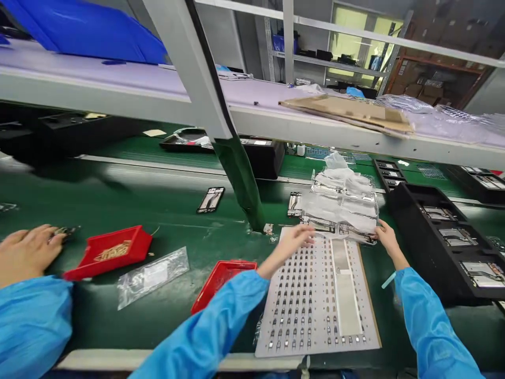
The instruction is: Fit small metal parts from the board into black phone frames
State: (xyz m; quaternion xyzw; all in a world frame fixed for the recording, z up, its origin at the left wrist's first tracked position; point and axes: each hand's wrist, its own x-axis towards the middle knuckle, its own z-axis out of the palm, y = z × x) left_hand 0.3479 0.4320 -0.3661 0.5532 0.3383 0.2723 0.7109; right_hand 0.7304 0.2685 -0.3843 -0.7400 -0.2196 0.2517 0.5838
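Clear plastic trays [343, 202] holding phone parts, with crumpled white sheets over them, sit at the far end of a pale perforated board [292, 295]. My right hand [389, 239] pinches the near right corner of the trays. At their near left edge, my left hand [294, 242] hovers over the board with fingers stretched out; whether it touches the trays is unclear. Rows of small metal pieces cover the board, and a pale strip [349, 305] runs along its right part. A dark phone frame [294, 204] lies just left of the trays.
A black box [434, 252] with phone parts stands at right. A red tray [219, 281], a clear bag [155, 273] and a red bin [114, 250] lie left. A co-worker's hand [31, 252] is at far left. A green-wrapped post [240, 179] rises ahead, beneath a shelf [276, 121].
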